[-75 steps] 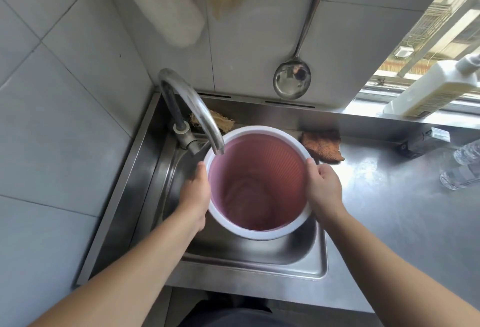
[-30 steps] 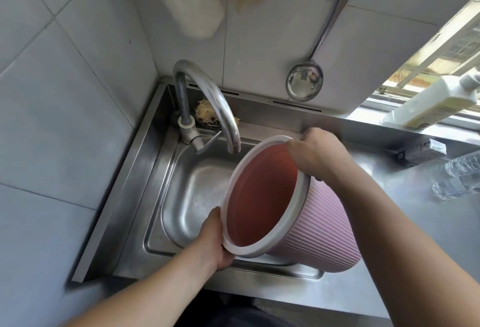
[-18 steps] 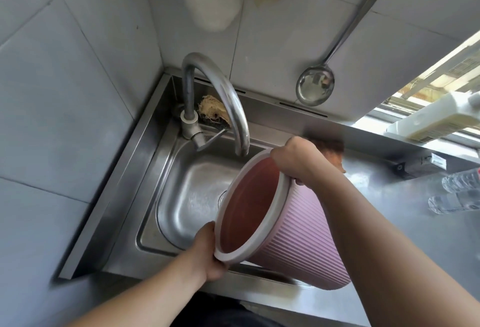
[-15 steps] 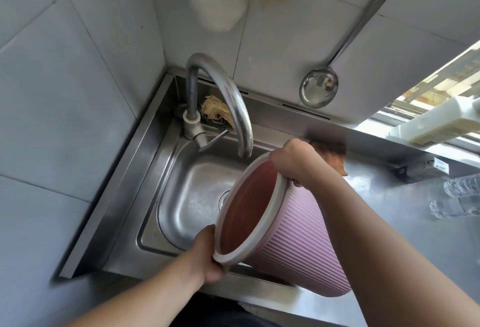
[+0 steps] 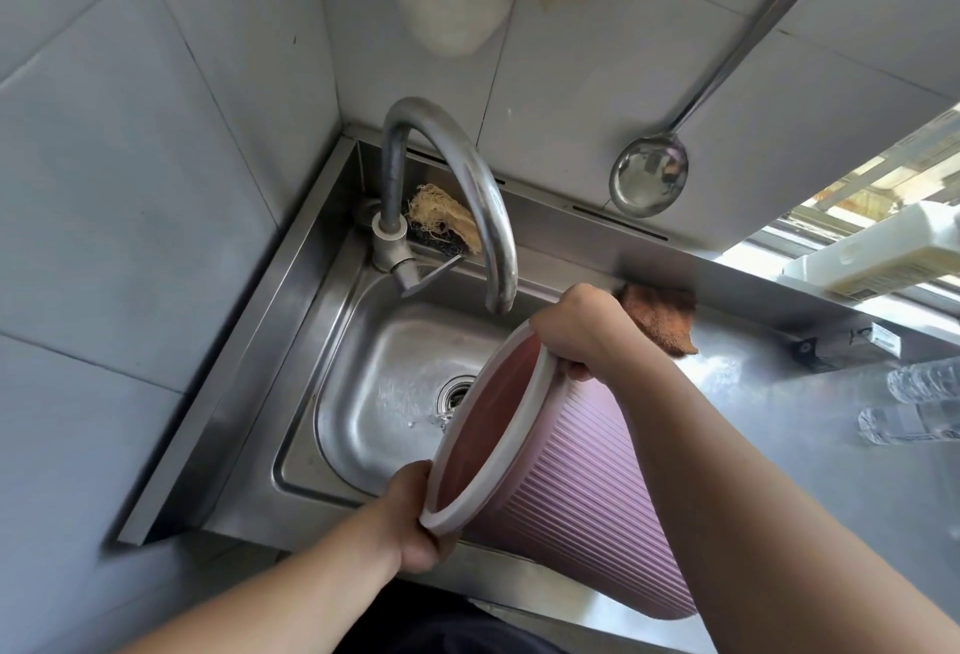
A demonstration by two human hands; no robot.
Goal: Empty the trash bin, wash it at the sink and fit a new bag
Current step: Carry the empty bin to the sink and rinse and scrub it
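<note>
A pink ribbed trash bin (image 5: 566,508) with a white rim is tipped on its side over the steel sink (image 5: 384,393), mouth facing left toward the basin. My left hand (image 5: 415,523) grips the lower part of the rim near the sink's front edge. My right hand (image 5: 582,336) grips the upper part of the rim, just right of the curved faucet (image 5: 467,186). Water lies in the basin around the drain (image 5: 457,391).
A brown cloth (image 5: 665,315) lies on the steel counter (image 5: 805,445) behind my right hand. A ladle (image 5: 649,180) hangs on the tiled wall. A fibrous scrubber (image 5: 441,217) sits behind the faucet. Clear bottles (image 5: 914,404) lie at the right edge, a white soap bottle (image 5: 878,253) on the sill.
The bin went from upright under the faucet to tipped on its side toward the basin. Over the last half second it has tilted slightly further, and water now shows by the drain.
</note>
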